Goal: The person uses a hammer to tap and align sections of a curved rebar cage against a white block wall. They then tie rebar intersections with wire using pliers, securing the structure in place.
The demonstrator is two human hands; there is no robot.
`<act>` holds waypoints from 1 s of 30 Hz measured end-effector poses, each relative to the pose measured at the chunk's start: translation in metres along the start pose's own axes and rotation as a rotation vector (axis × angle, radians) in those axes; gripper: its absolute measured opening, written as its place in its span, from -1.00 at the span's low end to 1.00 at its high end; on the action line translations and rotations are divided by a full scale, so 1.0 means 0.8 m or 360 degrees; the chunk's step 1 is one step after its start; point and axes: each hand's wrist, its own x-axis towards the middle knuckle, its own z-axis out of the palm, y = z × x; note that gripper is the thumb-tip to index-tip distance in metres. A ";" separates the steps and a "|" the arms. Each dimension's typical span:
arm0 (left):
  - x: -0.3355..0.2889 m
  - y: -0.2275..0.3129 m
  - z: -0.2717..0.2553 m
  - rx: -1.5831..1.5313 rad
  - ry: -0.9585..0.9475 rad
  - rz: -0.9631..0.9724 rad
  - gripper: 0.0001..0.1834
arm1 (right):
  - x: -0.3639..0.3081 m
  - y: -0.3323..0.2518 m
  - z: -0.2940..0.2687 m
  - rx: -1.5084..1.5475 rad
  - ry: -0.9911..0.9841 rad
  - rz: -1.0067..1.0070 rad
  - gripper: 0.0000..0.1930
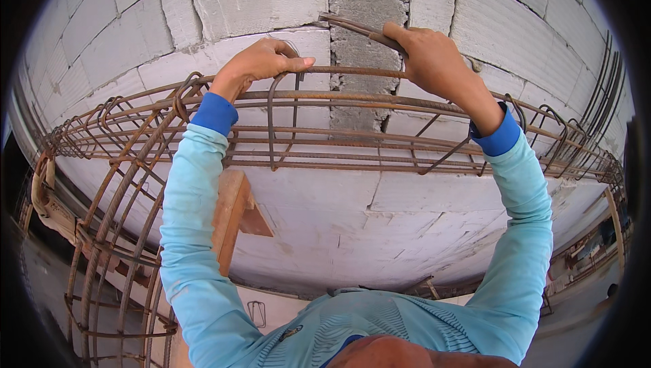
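My right hand is closed around the handles of a pair of pincers. Their metal end points left, in front of the block wall and above the top bar. To the left, my left hand is bent over the upper bars of a rusty rebar cage, its thumb stretched along the top. Thin tie wire curves out by its fingers, which are partly hidden. Just below that hand, a dark square stirrup stands around the long bars.
Behind the cage rises a white block wall with a rough grey concrete column. Another rebar cage runs off toward the lower left. A wooden post stands beside my left arm. Vertical bars stand at the far right.
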 end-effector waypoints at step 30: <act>0.030 0.020 0.022 -0.0152 -0.0193 -0.0060 -0.70 | -0.042 0.020 0.073 0.0915 0.0237 -0.0010 -0.80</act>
